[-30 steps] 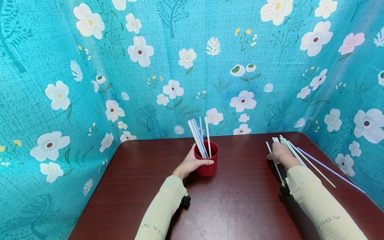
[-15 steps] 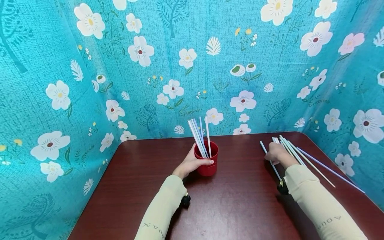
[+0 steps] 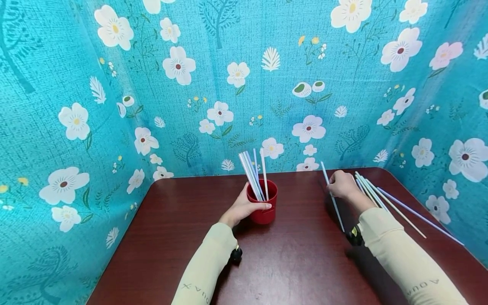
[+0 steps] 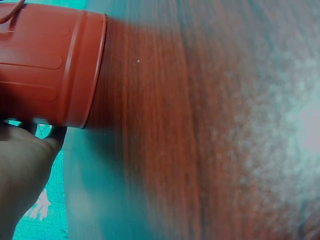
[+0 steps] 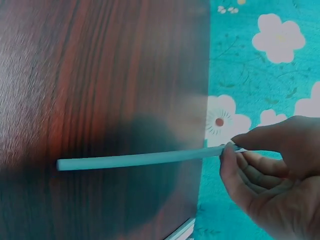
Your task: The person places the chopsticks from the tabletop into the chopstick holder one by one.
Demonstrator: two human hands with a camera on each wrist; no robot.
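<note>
My left hand [image 3: 245,206] grips a red cup [image 3: 263,216] from its left side, thumb across the front. Several pale straws [image 3: 249,173] lean inside the cup, their tops well above the rim. In the left wrist view the cup's ribbed red wall [image 4: 45,65] fills the upper left corner. Over at the right, my right hand [image 3: 343,184] pinches one light blue straw [image 3: 336,212] between thumb and fingertips. The right wrist view shows this straw [image 5: 130,160] stretching from the fingertips [image 5: 229,155] out over the table, its near end above the wood.
To the right of my right hand, several loose straws [image 3: 396,207] in pale green, white and violet lie fanned out on the dark brown table [image 3: 297,262]. A blue flowered cloth [image 3: 236,106] hangs behind the table and on both sides.
My right hand has drawn the light blue straw leftward out from beside the other straws and raised it. My left hand and the red cup have stayed in place.
</note>
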